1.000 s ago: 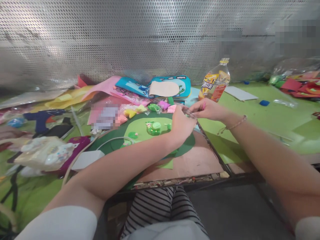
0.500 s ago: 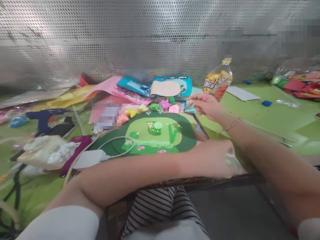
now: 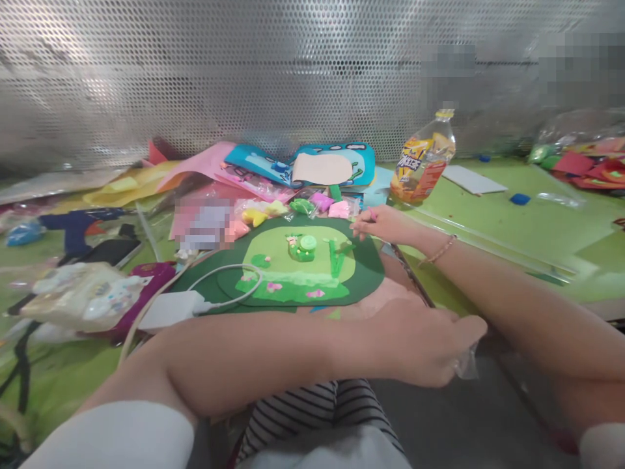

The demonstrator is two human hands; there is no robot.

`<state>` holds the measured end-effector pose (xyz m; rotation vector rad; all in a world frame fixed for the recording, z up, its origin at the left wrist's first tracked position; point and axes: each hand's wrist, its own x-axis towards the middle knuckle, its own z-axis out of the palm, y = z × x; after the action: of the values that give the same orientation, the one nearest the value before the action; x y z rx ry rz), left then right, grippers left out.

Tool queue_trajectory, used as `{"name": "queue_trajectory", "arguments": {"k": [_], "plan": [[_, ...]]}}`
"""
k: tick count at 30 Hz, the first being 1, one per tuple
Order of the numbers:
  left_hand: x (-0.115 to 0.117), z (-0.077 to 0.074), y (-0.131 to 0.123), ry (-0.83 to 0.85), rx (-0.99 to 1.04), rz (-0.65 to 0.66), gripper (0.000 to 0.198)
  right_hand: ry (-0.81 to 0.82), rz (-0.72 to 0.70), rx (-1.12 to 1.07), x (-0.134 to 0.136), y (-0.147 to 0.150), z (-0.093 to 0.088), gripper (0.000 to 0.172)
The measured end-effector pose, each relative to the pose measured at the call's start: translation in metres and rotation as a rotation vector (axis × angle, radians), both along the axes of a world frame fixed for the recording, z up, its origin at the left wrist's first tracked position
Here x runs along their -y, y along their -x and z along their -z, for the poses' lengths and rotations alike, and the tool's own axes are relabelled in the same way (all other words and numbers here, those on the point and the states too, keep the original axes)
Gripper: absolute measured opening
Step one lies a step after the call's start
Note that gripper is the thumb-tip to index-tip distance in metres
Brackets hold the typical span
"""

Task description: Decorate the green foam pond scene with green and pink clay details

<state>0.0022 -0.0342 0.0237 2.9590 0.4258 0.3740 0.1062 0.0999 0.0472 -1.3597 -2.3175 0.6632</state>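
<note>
My left hand (image 3: 420, 342) reaches across my body to the table's near right edge, fingers closed on a small clear plastic wrapper (image 3: 466, 368). My right hand (image 3: 383, 223) rests at the right rim of a dark green felt board (image 3: 371, 273), pinching a small pink piece (image 3: 372, 213) between its fingertips. On the board lies a light green oval with a green clay figure (image 3: 303, 248), green stems and a strip of grass with pink flowers.
Bits of coloured clay in wrappers (image 3: 303, 208) lie behind the board. Foam sheets and blue cards (image 3: 303, 166) are piled at the back. A plastic bottle (image 3: 422, 159) stands right of them. A white charger and cable (image 3: 170, 307), a blue glue gun (image 3: 81, 225) and bags lie left.
My left hand left the board and swung down to the near right edge with the clear wrapper. My right hand lowered to the board's right rim, still pinching the pink piece.
</note>
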Motion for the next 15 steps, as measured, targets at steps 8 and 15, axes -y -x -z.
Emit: {"name": "queue_trajectory", "arguments": {"k": [8,15], "plan": [[0.017,0.001,0.003,-0.352,0.173,-0.097,0.015,0.106,-0.010,-0.210,-0.007,-0.005,0.007,0.025],[0.021,-0.003,-0.001,-0.210,-0.190,-0.379,0.035,0.079,0.021,-0.106,-0.004,-0.007,0.004,0.033]]}}
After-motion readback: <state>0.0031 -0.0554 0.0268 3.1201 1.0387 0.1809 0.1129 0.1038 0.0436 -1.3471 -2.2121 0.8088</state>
